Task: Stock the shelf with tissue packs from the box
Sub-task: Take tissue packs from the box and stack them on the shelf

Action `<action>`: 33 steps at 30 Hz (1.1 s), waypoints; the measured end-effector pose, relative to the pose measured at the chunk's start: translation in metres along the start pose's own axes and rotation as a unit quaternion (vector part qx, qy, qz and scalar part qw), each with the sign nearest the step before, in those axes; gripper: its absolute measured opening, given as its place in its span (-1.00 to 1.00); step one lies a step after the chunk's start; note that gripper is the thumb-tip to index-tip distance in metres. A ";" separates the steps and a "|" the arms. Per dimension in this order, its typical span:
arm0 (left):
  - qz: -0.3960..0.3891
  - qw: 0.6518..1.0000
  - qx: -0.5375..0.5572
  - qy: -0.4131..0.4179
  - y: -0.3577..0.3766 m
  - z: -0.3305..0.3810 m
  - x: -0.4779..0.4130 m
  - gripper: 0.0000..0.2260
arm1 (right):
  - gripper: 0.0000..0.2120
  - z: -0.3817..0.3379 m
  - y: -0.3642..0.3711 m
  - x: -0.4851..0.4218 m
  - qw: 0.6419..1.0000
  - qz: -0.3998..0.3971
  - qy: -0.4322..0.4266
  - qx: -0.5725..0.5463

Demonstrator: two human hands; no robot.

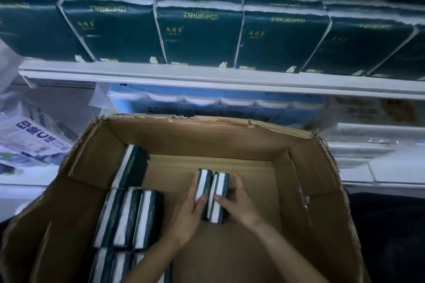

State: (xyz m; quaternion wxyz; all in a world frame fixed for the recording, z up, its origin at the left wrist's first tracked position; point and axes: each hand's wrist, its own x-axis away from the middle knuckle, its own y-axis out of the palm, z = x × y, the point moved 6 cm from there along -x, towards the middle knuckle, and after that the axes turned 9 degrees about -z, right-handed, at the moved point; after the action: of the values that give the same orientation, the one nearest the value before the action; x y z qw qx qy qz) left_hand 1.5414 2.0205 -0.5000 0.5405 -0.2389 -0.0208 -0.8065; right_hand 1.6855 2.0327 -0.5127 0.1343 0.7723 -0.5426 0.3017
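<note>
Stocked shelf (207, 77) behind box (322, 167); left hand (189, 212), right hand (240, 205) fingers (238, 179) clasp two packs (219, 190).

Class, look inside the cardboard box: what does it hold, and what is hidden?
Two tissue packs gripped between the left hand and right hand; more packs stand along the left wall of the box. The left forearm covers some near packs.

A single wide-angle camera, worn on the person's head, looked forward and steeply down from close above the open cardboard box (207, 140), which filled the frame from centre to 6 o'clock. The stocked shelf (207, 78) stood just beyond it, toward 12 o'clock.
</note>
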 end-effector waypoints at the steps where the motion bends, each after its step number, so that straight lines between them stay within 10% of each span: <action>1: -0.003 1.000 -0.004 0.000 -0.001 -0.002 -0.001 -0.54 | -0.09 -0.004 -0.006 -0.003 0.999 -0.014 -0.014 0.026; 15: -0.015 0.998 -0.065 -0.003 -0.009 -0.002 0.009 -0.49 | -0.82 -0.014 -0.031 -0.004 0.997 -0.008 -0.023 0.078; 25: 0.066 0.995 -0.062 0.041 -0.026 0.052 0.040 -0.62 | -0.89 -0.050 -0.082 0.064 0.971 0.210 -0.103 0.038; 33: 0.162 0.955 -0.029 0.248 -0.023 0.151 0.085 -0.56 | -0.88 -0.142 -0.096 0.139 0.913 0.287 -0.256 -0.136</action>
State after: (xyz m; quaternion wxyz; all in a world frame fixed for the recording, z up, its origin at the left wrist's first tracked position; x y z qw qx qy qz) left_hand 1.5504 2.0013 -0.3262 0.6450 -0.0473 0.1760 -0.7421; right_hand 1.7602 2.0395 -0.3057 0.0025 0.6079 -0.7929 0.0425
